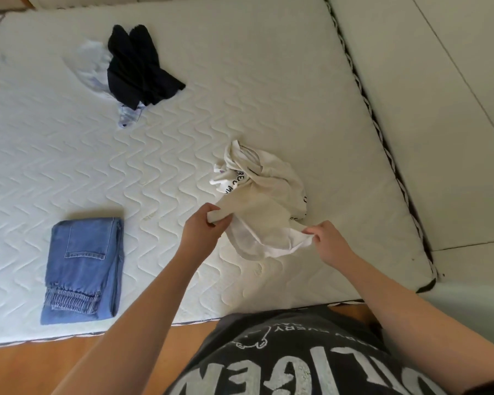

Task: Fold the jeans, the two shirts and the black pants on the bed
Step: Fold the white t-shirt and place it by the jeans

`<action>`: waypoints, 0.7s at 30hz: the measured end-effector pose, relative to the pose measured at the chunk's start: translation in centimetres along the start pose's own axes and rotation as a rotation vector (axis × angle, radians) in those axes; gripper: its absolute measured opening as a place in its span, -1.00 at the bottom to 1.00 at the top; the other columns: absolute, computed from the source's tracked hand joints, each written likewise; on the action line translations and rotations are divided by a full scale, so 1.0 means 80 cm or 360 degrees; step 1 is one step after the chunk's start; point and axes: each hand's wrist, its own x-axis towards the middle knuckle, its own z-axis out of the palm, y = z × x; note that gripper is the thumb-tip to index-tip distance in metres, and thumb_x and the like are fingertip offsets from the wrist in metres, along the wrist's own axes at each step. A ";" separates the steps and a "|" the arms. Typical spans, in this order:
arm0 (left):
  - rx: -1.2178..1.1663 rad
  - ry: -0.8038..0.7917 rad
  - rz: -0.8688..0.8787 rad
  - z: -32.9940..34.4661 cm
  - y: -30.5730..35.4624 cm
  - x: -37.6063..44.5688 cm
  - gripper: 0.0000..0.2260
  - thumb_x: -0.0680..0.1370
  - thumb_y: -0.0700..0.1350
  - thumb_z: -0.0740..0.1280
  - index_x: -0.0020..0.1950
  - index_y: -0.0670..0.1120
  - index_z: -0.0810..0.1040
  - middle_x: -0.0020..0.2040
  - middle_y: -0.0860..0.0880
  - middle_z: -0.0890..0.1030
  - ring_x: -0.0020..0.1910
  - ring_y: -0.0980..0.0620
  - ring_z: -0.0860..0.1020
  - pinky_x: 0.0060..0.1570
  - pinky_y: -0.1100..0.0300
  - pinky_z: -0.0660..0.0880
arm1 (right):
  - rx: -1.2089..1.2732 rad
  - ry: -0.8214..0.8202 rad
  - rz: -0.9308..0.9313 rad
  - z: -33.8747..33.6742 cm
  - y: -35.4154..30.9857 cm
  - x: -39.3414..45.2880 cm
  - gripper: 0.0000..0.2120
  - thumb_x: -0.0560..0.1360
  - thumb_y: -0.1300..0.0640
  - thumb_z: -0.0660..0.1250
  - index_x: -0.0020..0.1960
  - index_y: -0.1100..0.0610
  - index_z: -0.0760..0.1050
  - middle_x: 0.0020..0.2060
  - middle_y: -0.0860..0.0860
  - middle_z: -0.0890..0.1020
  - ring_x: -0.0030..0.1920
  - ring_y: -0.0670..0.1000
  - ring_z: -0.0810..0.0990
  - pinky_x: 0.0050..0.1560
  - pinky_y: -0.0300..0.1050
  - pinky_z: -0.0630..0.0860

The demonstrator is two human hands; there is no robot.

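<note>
The left hand (201,223) grips one edge of the cream shirt (264,206), fingers curled round a bunched fold of it, while the right hand (327,242) pinches the other end of the same edge, so the cloth hangs stretched between the two, raised a little off the bed (183,132). The rest of that shirt lies crumpled behind the hands on the mattress, with black lettering showing among the folds (too creased to read). Left of the hands, near the bed's front edge, the jeans (83,269) lie folded into a neat rectangle, a back pocket facing up and the elastic cuffs toward the person. Well apart from both, toward the far side of the bed, the black pants (139,67) lie in a loose heap, partly on top of the pale shirt (93,64), whose lower end pokes out beneath them. The bed has a white quilted cover with a wavy stitch pattern. In the foreground are the person's bare forearms and dark printed T-shirt (297,363), above a strip of wooden floor (54,366).
</note>
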 end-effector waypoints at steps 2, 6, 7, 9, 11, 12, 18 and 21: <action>-0.0043 -0.0047 0.0046 0.009 0.021 -0.008 -0.80 0.53 0.05 0.42 -0.14 -0.05 0.51 -0.34 -0.02 0.60 -0.37 0.13 0.55 -0.33 0.32 0.45 | -0.0076 -0.0133 0.0061 0.014 -0.004 -0.009 -0.63 0.57 0.24 0.26 0.37 0.18 0.45 0.24 0.15 0.35 0.11 0.10 0.49 -0.01 -0.26 0.33; -0.0165 -0.0086 0.0141 0.017 0.057 -0.022 -0.81 0.55 0.01 0.39 -0.14 -0.07 0.48 -0.36 -0.01 0.59 -0.39 0.15 0.57 -0.37 0.43 0.41 | -0.0180 -0.0107 0.0124 0.040 -0.023 -0.019 -0.28 0.36 -0.16 0.52 0.40 0.07 0.35 0.03 -0.01 0.20 0.14 0.08 0.32 0.15 -0.15 0.34; -0.0194 -0.0099 0.0164 0.016 0.066 -0.023 -0.82 0.55 0.00 0.39 -0.13 -0.08 0.48 -0.36 0.00 0.59 -0.38 0.14 0.58 -0.36 0.42 0.41 | -0.0266 -0.0067 0.0107 0.043 -0.030 -0.019 -0.29 0.36 -0.23 0.49 0.37 0.06 0.36 -0.03 -0.05 0.20 0.15 0.09 0.33 0.18 -0.12 0.33; -0.0248 -0.0133 0.0205 0.014 0.080 -0.026 -0.83 0.55 -0.01 0.39 -0.11 -0.07 0.48 -0.33 0.02 0.58 -0.37 0.12 0.59 -0.30 0.36 0.45 | -0.0420 -0.0042 0.0114 0.046 -0.043 -0.014 -0.33 0.39 -0.29 0.42 0.33 0.08 0.37 -0.02 -0.05 0.32 0.19 0.11 0.37 0.22 -0.09 0.32; -0.0276 -0.0150 0.0251 0.009 0.091 -0.029 -0.84 0.55 -0.01 0.39 -0.12 -0.05 0.48 -0.32 0.02 0.59 -0.34 0.09 0.61 -0.26 0.28 0.49 | -0.0451 -0.0061 0.0183 0.047 -0.053 -0.007 -0.31 0.41 -0.33 0.37 0.35 0.08 0.35 0.15 0.07 0.41 0.20 0.14 0.43 0.20 -0.06 0.36; -0.0280 -0.0148 0.0270 0.007 0.095 -0.030 -0.84 0.55 -0.02 0.39 -0.12 -0.06 0.48 -0.31 0.00 0.60 -0.34 0.08 0.62 -0.28 0.30 0.48 | -0.0455 -0.0082 0.0189 0.049 -0.056 -0.002 -0.29 0.41 -0.34 0.36 0.37 0.07 0.33 0.20 0.10 0.41 0.21 0.15 0.44 0.18 -0.04 0.38; -0.0248 -0.0146 0.0370 -0.006 0.109 -0.035 -0.85 0.56 -0.02 0.39 -0.11 -0.07 0.52 -0.28 -0.08 0.62 -0.34 0.11 0.62 -0.29 0.36 0.45 | -0.0112 -0.0151 0.0146 0.072 -0.061 0.019 -0.56 0.57 -0.20 0.23 0.13 0.17 0.51 -0.04 0.09 0.59 0.00 0.13 0.60 -0.08 -0.07 0.47; -0.0209 -0.0156 0.0399 -0.010 0.106 -0.030 -0.86 0.54 -0.01 0.41 -0.12 -0.03 0.51 -0.31 -0.04 0.61 -0.34 0.12 0.57 -0.31 0.36 0.41 | -0.0088 -0.0025 0.0112 0.070 -0.056 0.016 -0.66 0.64 -0.06 0.17 -0.18 0.14 0.43 -0.26 0.03 0.52 -0.12 0.10 0.53 -0.16 -0.13 0.30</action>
